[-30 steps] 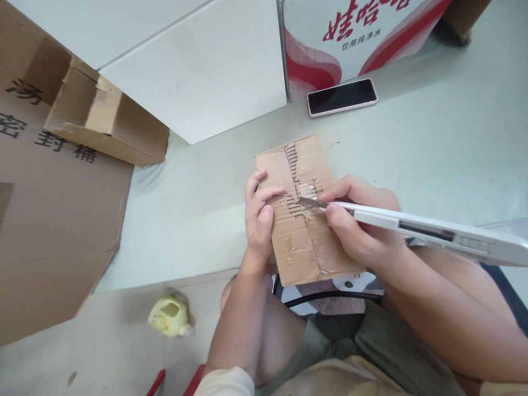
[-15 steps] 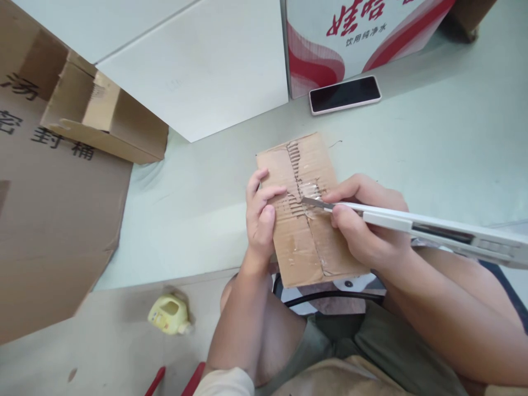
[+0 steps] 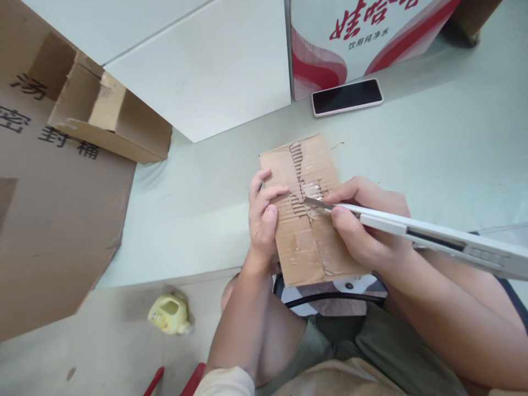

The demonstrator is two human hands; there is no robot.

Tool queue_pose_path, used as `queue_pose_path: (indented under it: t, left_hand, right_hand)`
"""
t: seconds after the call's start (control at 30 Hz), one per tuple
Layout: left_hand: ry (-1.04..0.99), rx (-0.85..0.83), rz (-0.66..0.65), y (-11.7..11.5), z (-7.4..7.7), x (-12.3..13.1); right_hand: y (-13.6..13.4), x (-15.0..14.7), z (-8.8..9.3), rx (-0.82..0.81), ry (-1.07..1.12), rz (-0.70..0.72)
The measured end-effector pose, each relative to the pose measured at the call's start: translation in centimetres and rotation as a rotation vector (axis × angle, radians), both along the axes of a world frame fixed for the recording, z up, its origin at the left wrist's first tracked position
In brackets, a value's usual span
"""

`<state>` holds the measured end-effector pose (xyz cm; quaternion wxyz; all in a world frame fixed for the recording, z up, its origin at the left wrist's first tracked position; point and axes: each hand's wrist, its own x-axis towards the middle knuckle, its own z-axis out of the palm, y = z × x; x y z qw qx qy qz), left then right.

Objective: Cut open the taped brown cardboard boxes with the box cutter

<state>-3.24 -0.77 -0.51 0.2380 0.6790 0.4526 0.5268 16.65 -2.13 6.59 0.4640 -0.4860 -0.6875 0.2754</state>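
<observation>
A small brown cardboard box point(image 3: 305, 247) lies at the table's near edge, its top torn along the middle seam, with bits of clear tape on it. My left hand point(image 3: 264, 217) grips the box's left side, fingertips resting on the top. In my right hand point(image 3: 367, 220) is a white utility knife point(image 3: 437, 234), held like a pen. Its blade points left, with the tip at the seam near the torn strip. Part of the box's right side is hidden behind my right hand.
Beyond the box a phone point(image 3: 347, 98) lies before a red and white carton point(image 3: 322, 60). A white panel point(image 3: 214, 71) stands at the back. Large cardboard boxes point(image 3: 61, 214) fill the left. A yellow jug point(image 3: 168, 314) is on the floor.
The view has shifted slightly. The knife's rear end sits a little lower, while the blade tip stays at about the same spot on the seam. Both hands keep their hold.
</observation>
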Motion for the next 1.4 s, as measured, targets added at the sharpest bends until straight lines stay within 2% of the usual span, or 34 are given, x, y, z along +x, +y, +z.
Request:
queue_pose_path:
  t: [0.27,0.8,1.4]
  left_hand:
    - [0.001,-0.003,-0.008,0.03,-0.03,-0.05]
    - [-0.004,0.015,-0.013,0.1,-0.15,-0.05]
    - [-0.015,0.026,-0.02,0.1,-0.08,-0.04]
  right_hand:
    - [0.04,0.01,0.1,-0.018,-0.003,0.013]
    - [0.07,-0.08,0.24,0.046,-0.021,0.01]
    - [-0.03,-0.1,0.15,-0.023,0.015,-0.016]
